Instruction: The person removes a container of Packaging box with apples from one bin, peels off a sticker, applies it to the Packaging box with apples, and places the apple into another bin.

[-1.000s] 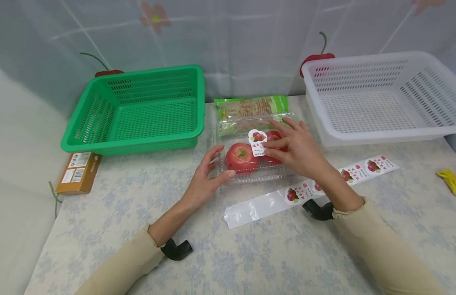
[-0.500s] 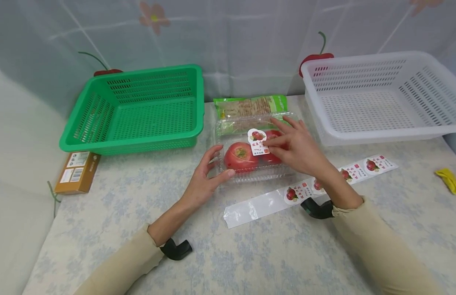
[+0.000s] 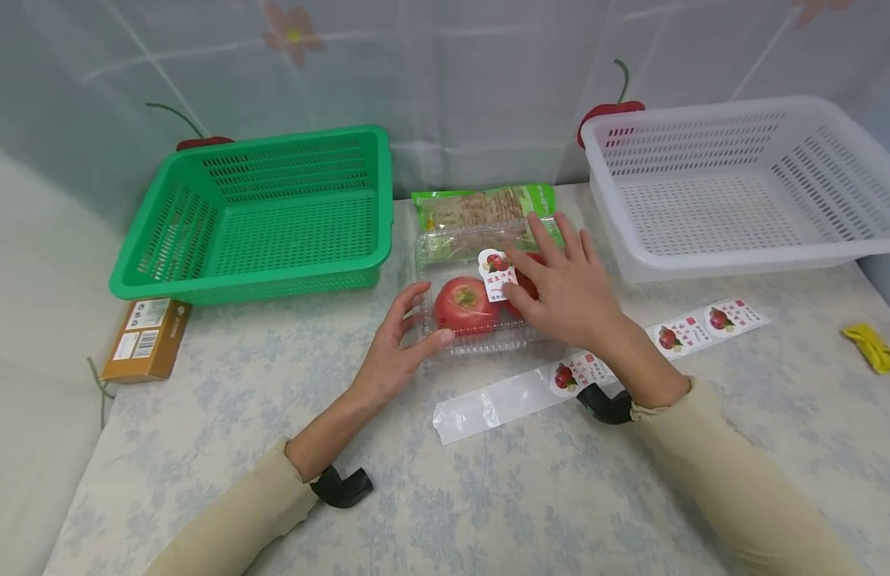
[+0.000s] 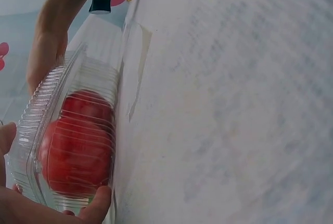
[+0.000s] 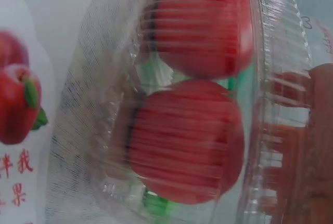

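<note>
A clear plastic container with two red apples inside lies before me with its lid down. My left hand holds its left end, thumb at the front corner and fingers farther back; the left wrist view shows fingertips against the ribbed wall. A white sticker with an apple picture lies on the lid. Over the lid's right part my right hand spreads its fingers, index and thumb at the sticker's right edge, covering much of the second apple. In the right wrist view its fingers show through ribbed plastic.
A strip of stickers runs diagonally in front of the container. Behind it lies a green-edged food packet. A green basket stands left, a white basket right. A brown box and yellow packet flank them.
My right hand has gone from pinching the sticker's right edge to lying spread over the lid. The sticker stays on the lid, and the left hand keeps its place.
</note>
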`<state>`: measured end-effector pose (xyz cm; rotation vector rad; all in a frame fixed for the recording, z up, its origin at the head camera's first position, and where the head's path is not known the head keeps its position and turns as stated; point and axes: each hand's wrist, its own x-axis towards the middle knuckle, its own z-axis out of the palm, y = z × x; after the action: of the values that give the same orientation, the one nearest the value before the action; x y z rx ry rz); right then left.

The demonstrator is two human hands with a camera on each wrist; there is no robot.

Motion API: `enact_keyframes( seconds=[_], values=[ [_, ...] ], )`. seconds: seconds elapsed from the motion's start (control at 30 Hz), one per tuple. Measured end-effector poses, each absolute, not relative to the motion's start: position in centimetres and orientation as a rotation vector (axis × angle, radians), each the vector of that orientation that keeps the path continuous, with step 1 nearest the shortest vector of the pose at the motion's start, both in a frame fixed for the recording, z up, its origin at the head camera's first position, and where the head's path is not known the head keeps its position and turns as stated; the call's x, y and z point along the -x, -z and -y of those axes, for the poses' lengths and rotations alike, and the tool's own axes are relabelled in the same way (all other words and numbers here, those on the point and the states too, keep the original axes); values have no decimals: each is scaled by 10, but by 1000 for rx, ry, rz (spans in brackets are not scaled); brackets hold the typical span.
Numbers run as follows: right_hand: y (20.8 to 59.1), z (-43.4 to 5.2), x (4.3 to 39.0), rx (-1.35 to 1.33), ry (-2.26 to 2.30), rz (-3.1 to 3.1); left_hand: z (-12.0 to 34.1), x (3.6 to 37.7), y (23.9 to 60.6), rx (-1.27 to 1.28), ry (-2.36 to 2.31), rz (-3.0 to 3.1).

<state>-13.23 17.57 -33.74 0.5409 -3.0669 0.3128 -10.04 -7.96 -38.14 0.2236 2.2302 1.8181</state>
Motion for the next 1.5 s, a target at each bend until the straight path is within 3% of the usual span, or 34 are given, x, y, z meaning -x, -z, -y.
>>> enact_keyframes(
  seconds=[0.4, 0.57, 0.73, 0.83, 1.07, 1.5],
  values=[
    [323, -202, 101, -309, -1039, 2428, 78, 103, 383, -252, -1854, -2218],
    [317, -235, 87, 109, -1215, 2228, 79, 103, 381, -249, -1872, -2219],
    [322, -290, 84, 666, -1735, 1790, 77, 103, 380, -246, -1888, -2199],
    [331, -318, 88, 831, -1953, 1575, 76, 103, 380, -226, -1887, -2200],
    [342, -346, 108, 812, -2134, 1568, 74, 101, 380, -199, -1880, -2214],
    [344, -343, 115, 801, -2153, 1543, 68, 97, 374, -142, -2014, -2030]
  ],
)
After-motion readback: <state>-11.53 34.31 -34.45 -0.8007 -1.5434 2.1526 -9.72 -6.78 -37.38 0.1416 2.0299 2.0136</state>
